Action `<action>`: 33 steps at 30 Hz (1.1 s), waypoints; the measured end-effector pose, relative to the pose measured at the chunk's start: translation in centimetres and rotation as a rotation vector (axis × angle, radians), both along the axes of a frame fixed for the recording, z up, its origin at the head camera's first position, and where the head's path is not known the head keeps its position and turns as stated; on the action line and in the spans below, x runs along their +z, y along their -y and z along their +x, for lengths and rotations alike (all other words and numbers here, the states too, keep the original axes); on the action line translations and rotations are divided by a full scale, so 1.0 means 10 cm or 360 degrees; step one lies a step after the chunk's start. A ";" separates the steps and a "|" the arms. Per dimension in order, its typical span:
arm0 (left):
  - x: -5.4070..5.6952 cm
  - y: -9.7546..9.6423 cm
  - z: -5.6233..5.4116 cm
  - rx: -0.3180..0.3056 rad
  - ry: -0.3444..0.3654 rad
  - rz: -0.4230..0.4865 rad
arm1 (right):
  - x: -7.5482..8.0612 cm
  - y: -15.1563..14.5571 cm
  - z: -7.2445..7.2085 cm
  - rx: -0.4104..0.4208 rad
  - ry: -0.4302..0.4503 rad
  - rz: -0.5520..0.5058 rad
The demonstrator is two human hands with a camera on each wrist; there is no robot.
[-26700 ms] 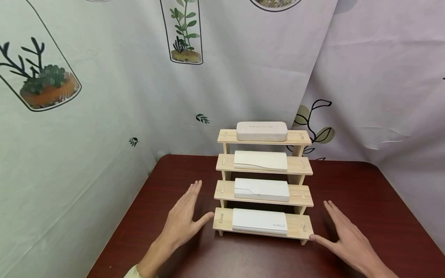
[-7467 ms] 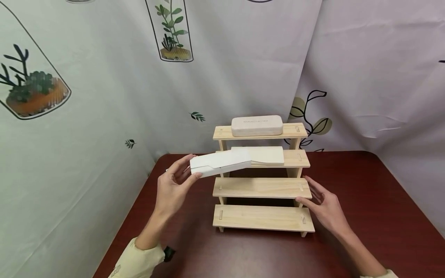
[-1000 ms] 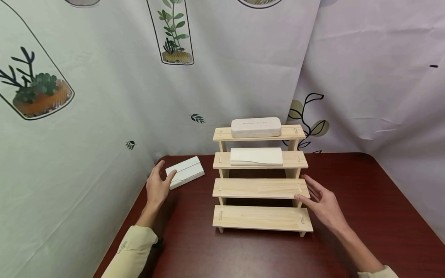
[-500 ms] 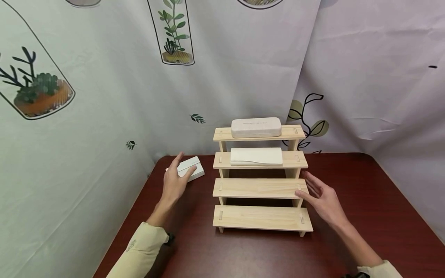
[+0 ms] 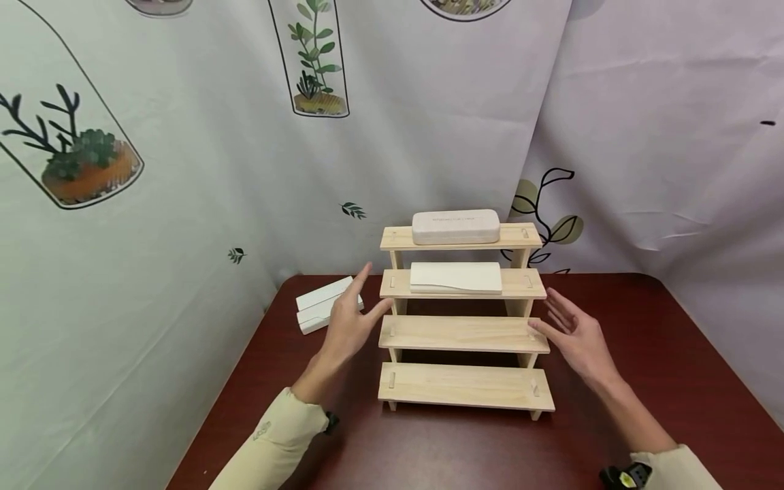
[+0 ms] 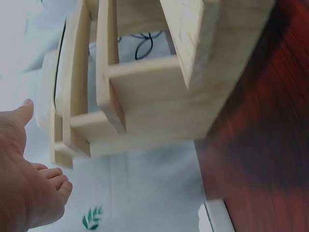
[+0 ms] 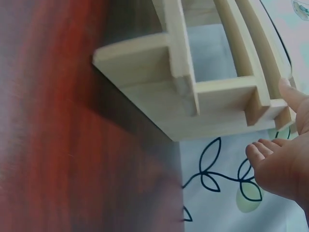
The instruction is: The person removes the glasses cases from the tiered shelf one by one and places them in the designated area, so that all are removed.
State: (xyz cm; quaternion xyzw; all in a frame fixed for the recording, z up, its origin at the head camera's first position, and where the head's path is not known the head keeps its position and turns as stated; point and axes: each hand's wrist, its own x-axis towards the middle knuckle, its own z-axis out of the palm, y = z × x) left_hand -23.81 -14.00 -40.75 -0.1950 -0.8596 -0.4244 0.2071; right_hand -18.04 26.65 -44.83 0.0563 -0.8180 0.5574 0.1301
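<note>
Left hand (image 5: 346, 328) and right hand (image 5: 582, 342), both loosely spread, flank the rack (image 5: 462, 333); whether the right touches it is unclear. Its top tier (image 5: 398, 237) bears a rounded case (image 5: 456, 227), the next a flat case (image 5: 456, 275); two white cases (image 5: 316, 315) lie on the table (image 5: 465, 452), back left.

The bare left hand (image 5: 348, 325) is raised, index finger reaching forward and thumb spread inward. Its forearm slants up from lower left, covered almost to the hand by a cream fabric sleeve (image 5: 277, 439). The bare right hand (image 5: 580, 341) has gently bent fingers and an inward-pointing thumb; its bare forearm (image 5: 640, 422) slants inward from a cream fabric cuff (image 5: 672, 471).
</note>
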 end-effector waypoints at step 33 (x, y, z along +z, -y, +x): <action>0.09 -0.74 -0.16 0.0043 -0.0032 -0.0318 | 0.17 0.08 -0.36 -0.0008 -0.0177 -0.0026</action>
